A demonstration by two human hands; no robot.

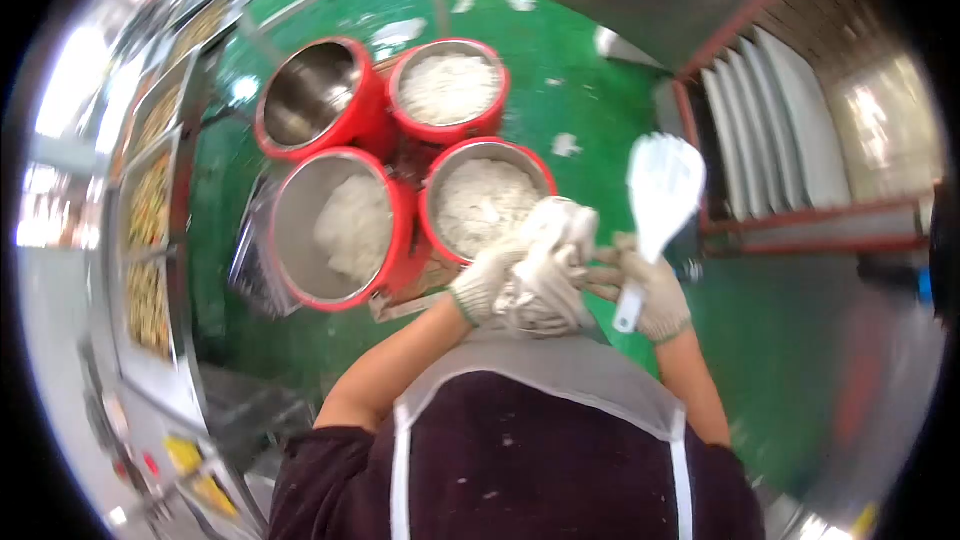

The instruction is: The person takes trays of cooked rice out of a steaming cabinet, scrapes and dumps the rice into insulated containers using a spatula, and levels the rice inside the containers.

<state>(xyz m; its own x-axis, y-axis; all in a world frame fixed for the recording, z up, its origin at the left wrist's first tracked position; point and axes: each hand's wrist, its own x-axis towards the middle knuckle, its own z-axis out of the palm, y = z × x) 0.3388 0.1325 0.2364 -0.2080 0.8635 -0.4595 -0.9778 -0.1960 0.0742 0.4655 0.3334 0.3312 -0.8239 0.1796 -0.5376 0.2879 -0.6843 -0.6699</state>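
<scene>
While the left hand [487,280] is gripping a bundled cloth [547,285], the right hand [660,302] is closing around a white paddle [666,185] pointing to 12 o'clock.
Things are looking partway along: rice [355,225] is lying in three red pots, one [297,230] between 9 and 10 o'clock from the cloth, one near [488,151] and one farther [480,128] at 11, while a fourth pot [370,110] at 10 is showing bare metal inside; what is left is staying unclear. No brand or label is reading clearly.
</scene>
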